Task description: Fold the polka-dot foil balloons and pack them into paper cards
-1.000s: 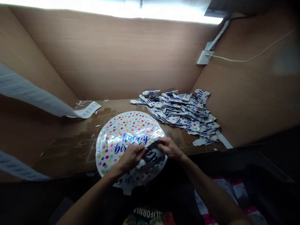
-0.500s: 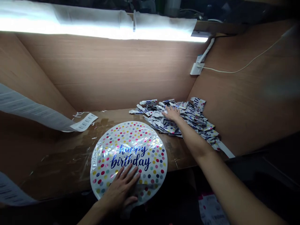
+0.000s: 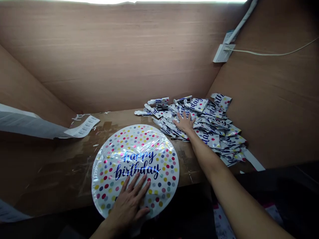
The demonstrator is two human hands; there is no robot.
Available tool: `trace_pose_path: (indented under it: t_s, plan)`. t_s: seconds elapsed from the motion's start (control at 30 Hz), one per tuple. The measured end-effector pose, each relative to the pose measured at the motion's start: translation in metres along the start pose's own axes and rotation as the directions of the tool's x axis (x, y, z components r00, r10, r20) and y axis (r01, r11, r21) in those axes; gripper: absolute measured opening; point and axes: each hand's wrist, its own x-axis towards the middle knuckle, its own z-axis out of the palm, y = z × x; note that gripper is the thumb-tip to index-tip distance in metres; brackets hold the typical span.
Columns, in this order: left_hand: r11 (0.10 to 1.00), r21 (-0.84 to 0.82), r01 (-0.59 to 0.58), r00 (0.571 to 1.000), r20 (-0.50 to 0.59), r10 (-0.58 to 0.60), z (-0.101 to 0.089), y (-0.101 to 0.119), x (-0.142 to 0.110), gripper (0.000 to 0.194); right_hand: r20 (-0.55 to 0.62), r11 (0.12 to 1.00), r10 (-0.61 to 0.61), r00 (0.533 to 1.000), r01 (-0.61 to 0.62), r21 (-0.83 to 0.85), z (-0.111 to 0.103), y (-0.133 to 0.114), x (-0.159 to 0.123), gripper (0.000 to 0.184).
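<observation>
A flat, round foil balloon (image 3: pixel 139 149) with coloured dots and "happy birthday" lettering lies at the front of the cardboard-covered table. Across its lower part my left hand (image 3: pixel 131 199) rests palm down, fingers spread. Behind it and to the right is a heap of folded foil balloons (image 3: pixel 211 122) in the same print. My right hand (image 3: pixel 184 122) reaches onto that heap, its fingers fanned out over the folded pieces and gripping none of them. The balloon's tail is partly hidden below my left hand.
Wooden panels (image 3: pixel 112 59) enclose the table at the back and sides. A strip of printed labels (image 3: pixel 84 127) hangs in from the left. On the right are a white power socket (image 3: pixel 224 53) with a cable and a white strip (image 3: pixel 254 161) beside the heap.
The view has tilted down and come closer, so the lamp is mostly out of the frame. Both hands keep nearly the same places, the right one still spread on the heap.
</observation>
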Motion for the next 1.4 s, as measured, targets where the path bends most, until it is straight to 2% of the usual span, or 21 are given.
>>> trace_pose_path:
  t_s: [0.1, 0.23, 0.3, 0.37, 0.43, 0.47, 0.5, 0.53, 0.57, 0.6, 0.7, 0.8, 0.87, 0.93, 0.97, 1.1, 1.13, 1.2, 1.3, 1.33, 1.4]
  plan:
    - [0.999, -0.001, 0.032, 0.999, -0.013, -0.032, -0.002, -0.001, 0.010, 0.077, 0.025, 1.000, 0.009, 1.000, -0.010, 0.013, -0.006, 0.005, 0.005, 0.083]
    - [0.990, -0.091, 0.108, 0.994, -0.015, -0.110, -0.010, -0.002, 0.025, 0.060, 0.115, 1.000, -0.001, 0.993, -0.002, 0.025, -0.032, 0.003, -0.002, 0.084]
    - [0.972, -0.181, 0.151, 0.987, -0.035, -0.159, -0.013, -0.002, 0.030, 0.053, 0.007, 0.999, -0.039, 0.999, 0.038, 0.032, -0.046, -0.010, -0.025, 0.083]
    - [0.932, -0.284, 0.226, 0.965, -0.067, -0.255, -0.014, -0.003, 0.034, 0.040, -0.185, 0.980, -0.162, 0.969, 0.180, 0.087, -0.054, -0.032, -0.068, 0.073]
    - [0.887, -0.347, 0.305, 0.932, -0.082, -0.353, -0.012, -0.005, 0.040, 0.024, -0.230, 0.874, -0.399, 0.888, 0.444, 0.198, -0.056, -0.057, -0.130, 0.056]
    - [0.874, -0.357, 0.329, 0.922, -0.078, -0.379, -0.011, -0.008, 0.044, 0.020, -0.148, 0.756, -0.577, 0.804, 0.593, 0.278, -0.054, -0.069, -0.163, 0.049]
    - [0.871, -0.354, 0.341, 0.919, -0.068, -0.387, -0.010, -0.012, 0.049, 0.020, -0.060, 0.624, -0.729, 0.682, 0.698, 0.352, -0.050, -0.081, -0.195, 0.045]
    - [0.874, -0.346, 0.341, 0.923, -0.052, -0.380, -0.010, -0.017, 0.055, 0.021, -0.001, 0.524, -0.823, 0.568, 0.760, 0.385, -0.045, -0.091, -0.224, 0.044]
    - [0.877, -0.340, 0.338, 0.929, -0.031, -0.370, -0.011, -0.023, 0.061, 0.022, 0.025, 0.475, -0.863, 0.504, 0.795, 0.376, -0.039, -0.099, -0.248, 0.045]
    - [0.875, -0.340, 0.346, 0.930, 0.001, -0.367, -0.013, -0.029, 0.068, 0.024, 0.037, 0.466, -0.874, 0.484, 0.815, 0.345, -0.033, -0.106, -0.265, 0.043]
    - [0.843, -0.402, 0.358, 0.932, 0.103, -0.347, -0.025, -0.048, 0.079, 0.028, 0.058, 0.551, -0.828, 0.558, 0.788, 0.276, -0.020, -0.118, -0.281, 0.027]
    - [0.844, -0.484, 0.231, 0.960, -0.030, -0.280, -0.041, -0.055, 0.066, 0.032, 0.133, 0.596, -0.786, 0.603, 0.684, 0.421, -0.020, -0.119, -0.261, 0.032]
    - [0.879, -0.459, 0.131, 0.958, -0.169, -0.231, -0.047, -0.056, 0.043, 0.062, 0.164, 0.568, -0.795, 0.585, 0.619, 0.543, -0.025, -0.117, -0.242, 0.031]
    - [0.906, -0.407, 0.117, 0.959, -0.191, -0.210, -0.048, -0.059, 0.017, 0.095, 0.187, 0.525, -0.819, 0.542, 0.578, 0.624, -0.035, -0.117, -0.221, 0.030]
    - [0.913, -0.385, 0.133, 0.963, -0.166, -0.210, -0.047, -0.062, 0.006, 0.102, 0.184, 0.522, -0.815, 0.550, 0.560, 0.643, -0.041, -0.117, -0.211, 0.031]
    - [0.923, -0.312, 0.227, 0.951, -0.135, -0.279, -0.043, -0.097, -0.020, 0.073, 0.082, 0.576, -0.710, 0.700, 0.509, 0.640, -0.071, -0.118, -0.183, 0.036]
    - [0.920, -0.324, 0.221, 0.945, -0.161, -0.284, -0.043, -0.109, -0.024, 0.066, 0.065, 0.569, -0.705, 0.706, 0.509, 0.645, -0.077, -0.117, -0.184, 0.035]
    - [0.903, -0.401, 0.152, 0.943, -0.216, -0.255, -0.044, -0.133, -0.031, 0.055, 0.063, 0.526, -0.757, 0.650, 0.549, 0.650, -0.082, -0.107, -0.198, 0.028]
    - [0.839, -0.541, 0.064, 0.949, -0.227, -0.219, -0.044, -0.161, -0.044, 0.041, 0.080, 0.465, -0.856, 0.511, 0.692, 0.552, -0.066, -0.080, -0.233, 0.065]
    - [0.810, -0.578, 0.098, 0.947, -0.195, -0.254, -0.044, -0.167, -0.048, 0.039, 0.093, 0.466, -0.867, 0.490, 0.729, 0.501, -0.057, -0.070, -0.243, 0.072]
    - [0.749, -0.616, 0.244, 0.922, -0.091, -0.376, -0.044, -0.176, -0.049, 0.036, 0.103, 0.511, -0.844, 0.527, 0.731, 0.452, -0.038, -0.052, -0.251, 0.069]
